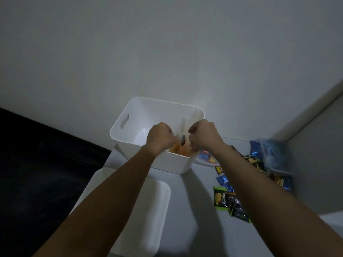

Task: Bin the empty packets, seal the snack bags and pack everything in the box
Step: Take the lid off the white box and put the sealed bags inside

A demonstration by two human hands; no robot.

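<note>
While both hands hover over box point(128, 134), left hand point(161, 135) and right hand point(202, 135) pinch orange snack bag point(181, 148) between them, hanging upright inside near wall.

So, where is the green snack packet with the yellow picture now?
In the head view, the green snack packet lies on the grey table, right of the white plastic box, beside the right forearm.

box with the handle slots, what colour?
White, plain, no pattern. The box shows clearly in the head view, under both hands.
</note>
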